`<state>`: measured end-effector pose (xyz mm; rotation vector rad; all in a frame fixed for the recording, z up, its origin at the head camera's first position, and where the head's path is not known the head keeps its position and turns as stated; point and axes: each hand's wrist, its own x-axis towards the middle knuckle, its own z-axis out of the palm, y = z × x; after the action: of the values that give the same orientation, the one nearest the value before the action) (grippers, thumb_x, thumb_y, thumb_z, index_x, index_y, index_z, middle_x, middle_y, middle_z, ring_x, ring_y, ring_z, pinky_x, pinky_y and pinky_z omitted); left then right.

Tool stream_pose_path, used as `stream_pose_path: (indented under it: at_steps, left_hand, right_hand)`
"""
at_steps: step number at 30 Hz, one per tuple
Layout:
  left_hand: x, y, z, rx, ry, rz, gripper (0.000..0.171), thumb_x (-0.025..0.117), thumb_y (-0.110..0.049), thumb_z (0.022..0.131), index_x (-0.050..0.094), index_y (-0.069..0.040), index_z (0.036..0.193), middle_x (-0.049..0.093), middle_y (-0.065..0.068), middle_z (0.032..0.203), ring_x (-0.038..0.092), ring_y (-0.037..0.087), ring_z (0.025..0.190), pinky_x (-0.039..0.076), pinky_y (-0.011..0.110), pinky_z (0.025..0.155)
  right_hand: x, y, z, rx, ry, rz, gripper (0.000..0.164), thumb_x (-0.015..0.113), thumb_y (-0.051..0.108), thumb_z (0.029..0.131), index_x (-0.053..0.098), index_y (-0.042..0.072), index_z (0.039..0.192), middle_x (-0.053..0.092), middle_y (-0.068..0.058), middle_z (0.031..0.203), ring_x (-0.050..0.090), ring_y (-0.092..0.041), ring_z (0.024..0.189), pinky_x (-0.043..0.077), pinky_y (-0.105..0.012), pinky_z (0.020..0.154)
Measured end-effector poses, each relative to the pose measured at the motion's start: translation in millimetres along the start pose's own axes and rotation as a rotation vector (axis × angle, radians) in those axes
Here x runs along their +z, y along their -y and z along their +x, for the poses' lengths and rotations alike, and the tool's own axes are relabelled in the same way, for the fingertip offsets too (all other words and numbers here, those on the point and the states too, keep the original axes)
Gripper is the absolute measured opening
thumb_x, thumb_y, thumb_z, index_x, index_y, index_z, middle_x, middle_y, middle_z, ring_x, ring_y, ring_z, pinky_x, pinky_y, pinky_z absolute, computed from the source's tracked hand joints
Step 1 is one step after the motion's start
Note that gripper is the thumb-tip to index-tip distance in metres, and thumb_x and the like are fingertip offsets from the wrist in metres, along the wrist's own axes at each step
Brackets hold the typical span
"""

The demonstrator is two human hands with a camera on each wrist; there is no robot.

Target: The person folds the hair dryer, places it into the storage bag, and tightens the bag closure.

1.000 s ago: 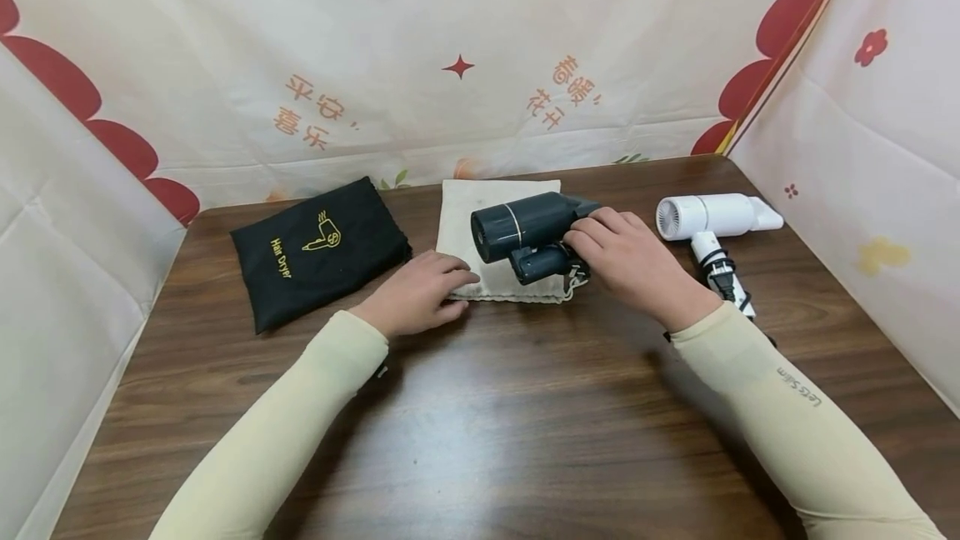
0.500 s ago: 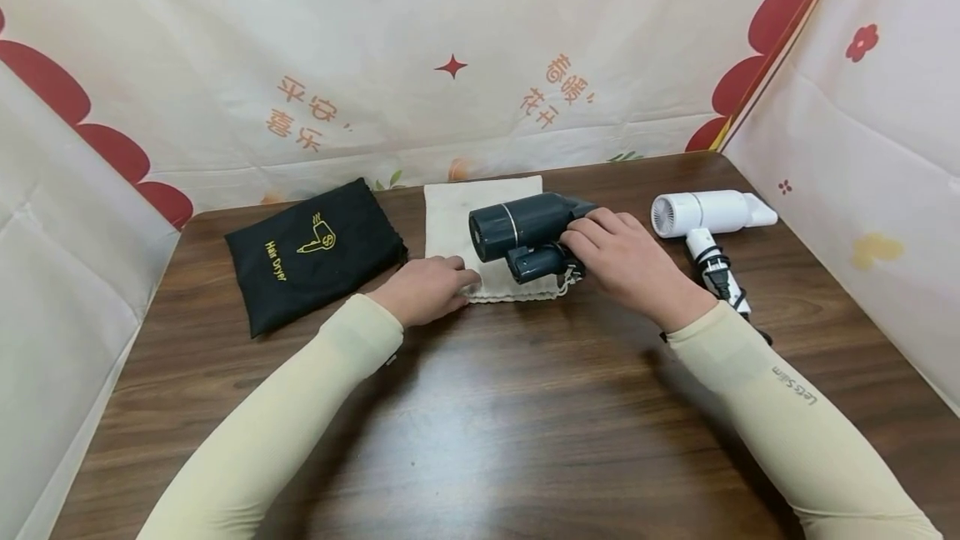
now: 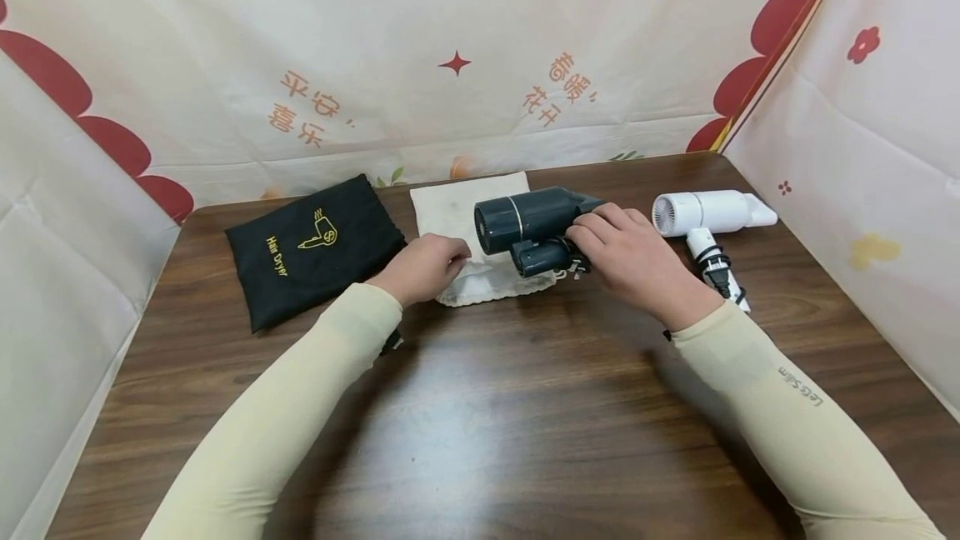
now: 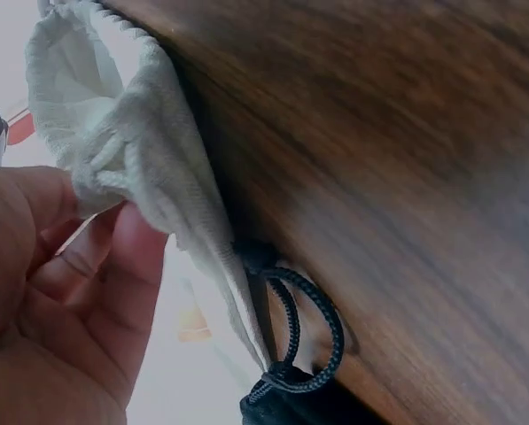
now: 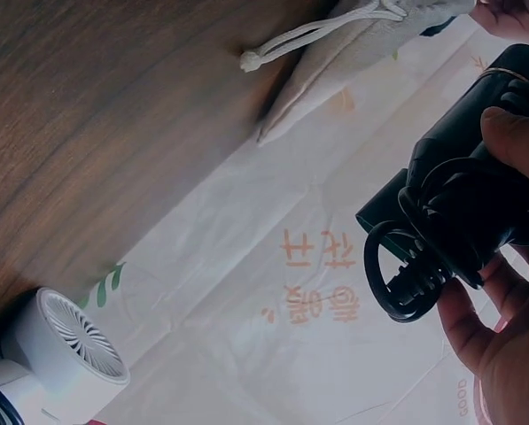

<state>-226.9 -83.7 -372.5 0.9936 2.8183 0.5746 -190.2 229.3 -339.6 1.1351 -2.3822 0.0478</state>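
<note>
With thumb and fingers, my left hand pinches the mouth edge of a cream cloth drawstring bag. In the left wrist view the bag's mouth gapes a little and its near edge is raised. A dark blue-green hair dryer, its handle folded under the barrel, is held above the bag by my right hand. The right wrist view shows its black cord looped close to my fingers. A white drawstring hangs from the bag's corner.
A black "Hair Dryer" pouch lies on the left of the wooden table, its black cord loop near the cream bag. To the right lies a white hair dryer with black cord round its handle. Printed cloth walls enclose the table.
My left hand has gone from resting at the bag's front edge to pinching and raising it. The bag has slid left. The dark hair dryer stays nearly in place in my right hand.
</note>
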Motion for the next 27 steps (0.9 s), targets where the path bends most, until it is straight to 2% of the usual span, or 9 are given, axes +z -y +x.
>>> stream_pose_path:
  at_steps: [5, 8, 12, 14, 19, 22, 27]
  left_hand:
    - [1.1, -2.9, 2.2, 0.009, 0.010, -0.033, 0.027, 0.051, -0.007, 0.102, 0.063, -0.008, 0.126, 0.068, 0.007, 0.116, 0.065, 0.019, 0.102, 0.050, 0.034, 0.089]
    - [1.9, -3.9, 2.6, 0.037, 0.019, -0.044, 0.028, 0.047, -0.004, 0.102, 0.059, -0.011, 0.126, 0.066, 0.006, 0.120, 0.063, 0.019, 0.106, 0.050, 0.034, 0.090]
    - [1.4, -3.9, 0.0, 0.103, 0.013, -0.049, 0.028, 0.042, 0.002, 0.100, 0.060, -0.011, 0.117, 0.062, 0.002, 0.116, 0.061, 0.017, 0.088, 0.050, 0.032, 0.078]
    - [0.9, -4.5, -0.3, 0.131, 0.010, -0.044, 0.032, 0.042, 0.004, 0.099, 0.064, -0.010, 0.117, 0.061, 0.001, 0.116, 0.061, 0.017, 0.088, 0.050, 0.030, 0.077]
    - [-0.9, -6.3, 0.5, 0.135, 0.012, -0.029, 0.040, 0.043, 0.004, 0.097, 0.068, -0.011, 0.125, 0.063, 0.002, 0.121, 0.061, 0.016, 0.109, 0.050, 0.030, 0.088]
    - [-1.4, -6.7, 1.7, 0.122, 0.010, -0.026, 0.039, 0.046, 0.002, 0.097, 0.068, -0.012, 0.126, 0.064, 0.002, 0.120, 0.062, 0.015, 0.101, 0.049, 0.031, 0.084]
    - [-1.3, -7.0, 4.5, 0.118, 0.027, -0.083, 0.037, 0.051, 0.002, 0.095, 0.068, -0.009, 0.126, 0.064, 0.005, 0.118, 0.058, 0.015, 0.090, 0.048, 0.031, 0.079]
  right_hand:
    - [0, 0, 1, 0.002, 0.002, -0.003, 0.041, 0.076, -0.005, 0.074, 0.061, 0.004, 0.112, 0.062, -0.010, 0.110, 0.053, -0.034, 0.106, 0.046, -0.051, 0.081]
    - [-1, -1, 0, 0.012, 0.009, -0.004, 0.043, 0.078, -0.003, 0.074, 0.060, 0.003, 0.113, 0.062, -0.011, 0.111, 0.053, -0.034, 0.106, 0.046, -0.052, 0.082]
    - [-3, -3, -3, 0.030, 0.006, 0.000, 0.045, 0.080, -0.002, 0.073, 0.060, 0.002, 0.114, 0.061, -0.012, 0.112, 0.052, -0.034, 0.107, 0.045, -0.052, 0.081]
    - [-4, -5, -4, 0.036, -0.003, 0.001, 0.045, 0.079, -0.003, 0.073, 0.060, 0.001, 0.114, 0.061, -0.013, 0.112, 0.052, -0.035, 0.106, 0.045, -0.052, 0.081]
    - [-4, -7, -5, 0.043, -0.025, 0.001, 0.042, 0.076, -0.005, 0.075, 0.060, 0.000, 0.113, 0.061, -0.014, 0.112, 0.052, -0.035, 0.105, 0.046, -0.051, 0.081]
    - [-3, -7, -6, 0.050, -0.033, 0.001, 0.042, 0.076, -0.005, 0.075, 0.060, 0.000, 0.113, 0.061, -0.014, 0.111, 0.053, -0.035, 0.105, 0.047, -0.052, 0.082]
    - [-4, -7, -9, 0.062, -0.025, -0.003, 0.046, 0.080, -0.004, 0.071, 0.060, 0.000, 0.112, 0.061, -0.014, 0.111, 0.053, -0.036, 0.105, 0.046, -0.052, 0.082]
